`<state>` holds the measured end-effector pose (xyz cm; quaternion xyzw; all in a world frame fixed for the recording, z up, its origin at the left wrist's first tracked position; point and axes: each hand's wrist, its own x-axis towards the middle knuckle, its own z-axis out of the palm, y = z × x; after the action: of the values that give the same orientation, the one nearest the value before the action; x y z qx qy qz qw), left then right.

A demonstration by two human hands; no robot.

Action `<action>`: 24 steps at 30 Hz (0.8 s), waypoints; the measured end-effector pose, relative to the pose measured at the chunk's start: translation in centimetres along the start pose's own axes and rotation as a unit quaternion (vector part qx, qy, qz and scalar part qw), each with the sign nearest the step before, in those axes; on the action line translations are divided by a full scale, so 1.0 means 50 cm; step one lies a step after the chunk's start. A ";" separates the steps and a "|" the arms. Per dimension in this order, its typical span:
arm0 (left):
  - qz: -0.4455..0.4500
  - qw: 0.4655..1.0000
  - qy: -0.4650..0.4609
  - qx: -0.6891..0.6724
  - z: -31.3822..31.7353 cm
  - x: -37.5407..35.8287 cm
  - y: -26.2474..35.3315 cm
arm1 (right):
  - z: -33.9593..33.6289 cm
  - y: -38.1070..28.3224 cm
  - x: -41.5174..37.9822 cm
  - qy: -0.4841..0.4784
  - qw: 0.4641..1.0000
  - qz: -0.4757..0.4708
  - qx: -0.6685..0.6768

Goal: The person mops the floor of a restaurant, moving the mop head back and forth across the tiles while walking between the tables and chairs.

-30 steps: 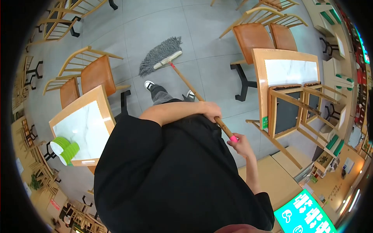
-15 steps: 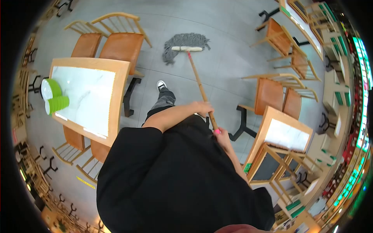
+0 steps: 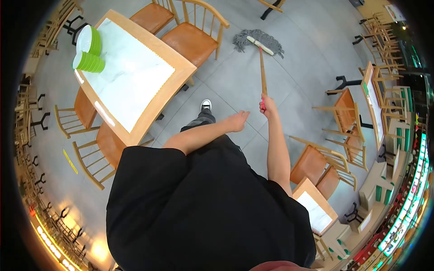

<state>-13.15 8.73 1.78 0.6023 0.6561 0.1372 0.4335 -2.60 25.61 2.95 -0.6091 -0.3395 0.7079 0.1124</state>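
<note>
My right hand (image 3: 267, 106) is closed round the upper end of the wooden mop handle (image 3: 263, 77), by its pink grip. The handle runs up the view to a white bar on the grey string mop head (image 3: 273, 41), which lies on the grey tiled floor. My left hand (image 3: 238, 121) is off the handle, a short way to its left, with its fingers loosely bent and partly apart, holding nothing. One shoe (image 3: 206, 105) shows on the floor below the mop.
On the left, a marble-topped table (image 3: 131, 67) bears stacked green bowls (image 3: 90, 62). Orange-seated wooden chairs (image 3: 190, 43) stand around it. More chairs (image 3: 309, 165) and a smaller table (image 3: 312, 214) are at the right. Another table (image 3: 373, 106) stands farther right.
My left hand has let go of the handle. My right hand has moved up the view, still gripping the handle, and the mop head has shifted right and turned. The view has rotated.
</note>
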 end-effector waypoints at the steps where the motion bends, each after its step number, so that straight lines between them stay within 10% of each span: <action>1: -0.008 1.000 -0.002 -0.013 0.005 -0.001 0.014 | -0.010 0.011 -0.016 0.006 1.000 -0.006 -0.018; 9: 0.220 0.959 0.016 0.180 0.139 -0.053 0.162 | -0.183 0.328 -0.367 0.027 1.000 -0.010 0.007; 18: 0.464 0.710 -0.498 0.181 0.519 -0.150 0.272 | -0.254 0.619 -0.917 0.149 0.983 0.055 -0.090; 24: 0.492 0.637 -0.539 0.247 0.580 -0.203 0.322 | -0.271 0.657 -0.960 0.175 0.972 0.153 -0.040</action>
<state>17.91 -6.59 0.18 0.8878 -0.0781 -0.1859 0.4136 29.66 -21.68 20.02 -0.7721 -0.2453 0.5851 0.0365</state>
